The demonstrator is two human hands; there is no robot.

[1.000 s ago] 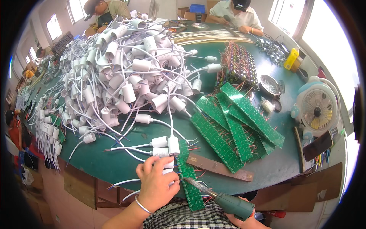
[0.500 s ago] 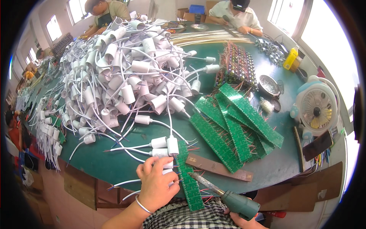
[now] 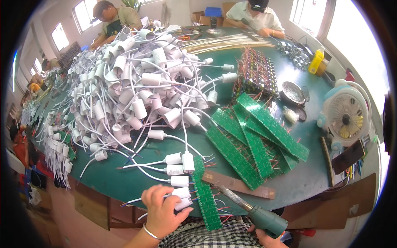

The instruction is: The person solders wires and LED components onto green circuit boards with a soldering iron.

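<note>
Right grip [image 3: 266,239] wrapped around soldering iron [image 3: 269,221], left grip [image 3: 162,211] spread, green circuit strip [image 3: 206,198] between them

Fine markings, none of them legible
Small pale marks run along the green circuit board [image 3: 206,201] lying by itself and across the overlapping green boards [image 3: 236,159] to its right, all too fine to read. Faint grey print shows on a white lamp holder [image 3: 174,170] just beside the single board, also unreadable. Darker marks on the yellow bottle [image 3: 316,62] are too blurred to make out.
</note>
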